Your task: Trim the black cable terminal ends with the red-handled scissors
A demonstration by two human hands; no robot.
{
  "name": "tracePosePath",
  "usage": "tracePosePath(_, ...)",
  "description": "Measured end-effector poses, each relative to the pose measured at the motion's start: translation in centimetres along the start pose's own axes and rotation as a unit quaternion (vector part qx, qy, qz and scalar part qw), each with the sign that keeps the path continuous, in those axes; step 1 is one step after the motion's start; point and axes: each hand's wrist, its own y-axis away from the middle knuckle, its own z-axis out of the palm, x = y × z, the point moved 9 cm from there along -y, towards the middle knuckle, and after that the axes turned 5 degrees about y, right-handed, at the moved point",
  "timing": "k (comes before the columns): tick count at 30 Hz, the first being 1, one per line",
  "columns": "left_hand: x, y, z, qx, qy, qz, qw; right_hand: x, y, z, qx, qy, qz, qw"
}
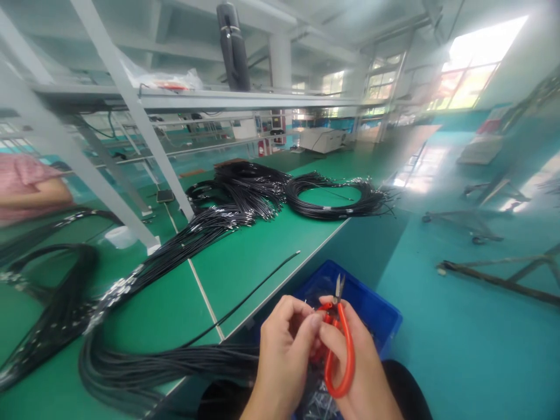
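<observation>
"The right hand point(364, 349) grasps red-handled snips point(350, 361), blades pointing up and slightly parted. The left hand point(284, 347) is curled in to meet its fingertips; from my screen I can't tell whether it pinches anything."

"Where's that, against the bench point(245, 256)?"

"Just off its near edge, over a blue bin point(378, 306) with small metal pieces point(321, 403) inside. I see a cable bundle point(175, 363) run over that edge and out of sight behind the left hand. A single cable point(262, 282) lies apart, its tip toward the same edge."

"How far along?"

"Partway, I'd judge. The coil point(319, 213) by the far end of the near edge looks gathered and wrapped; the pile point(249, 184) beside it and the bundle look left to handle. I can't check the cable ends from here."

"And the room?"

"Green top with a pale seam, a shelf point(245, 101) on uprights above. Past the bench's left side, another person's sleeve point(26, 175). Glossy teal floor point(437, 245), bright window point(475, 64) at far right."
</observation>
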Motion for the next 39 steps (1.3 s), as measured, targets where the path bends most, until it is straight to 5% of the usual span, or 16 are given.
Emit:
tracePosePath(6, -0.1, -0.2, 0.7, -0.085, 0.153, -0.029, 0.984, -0.1, -0.5, 0.0, -0.053, -0.034, -0.013, 0.998)
tracePosePath(17, -0.4, -0.5, 0.5, -0.075, 0.169, -0.021, 0.982, -0.2, -0.6, 0.2, -0.063, -0.072, 0.0, 0.995)
tracePosePath(22, 1.4, -0.2, -2.1, 0.01, -0.066, 0.083, 0.994, -0.5, -0.6, -0.1, -0.04, -0.1, 0.007, 0.994)
tracePosePath(25, 4.0, 0.8, -1.7, 0.031, -0.259, 0.208, 0.943, -0.2, -0.6, 0.1, -0.042, -0.087, 0.016, 0.995)
tracePosePath(28, 5.1, 1.3, -1.1, 0.046, -0.322, 0.249, 0.912, 0.1, -0.6, 0.7, -0.056, -0.082, 0.027, 0.995)
tracePosePath(31, 4.5, 1.0, -1.9, 0.067, -0.253, 0.191, 0.946, 0.1, -0.6, 0.9, -0.056, -0.088, 0.023, 0.994)
tracePosePath(34, 1.9, 0.5, -1.0, -0.014, -0.124, 0.068, 0.99, 0.2, -0.6, 0.8, -0.043, -0.079, 0.028, 0.996)
tracePosePath(39, -0.3, 0.3, -1.2, -0.029, -0.039, -0.001, 0.999, -0.8, -0.8, 0.5, -0.013, 0.001, -0.01, 1.0)
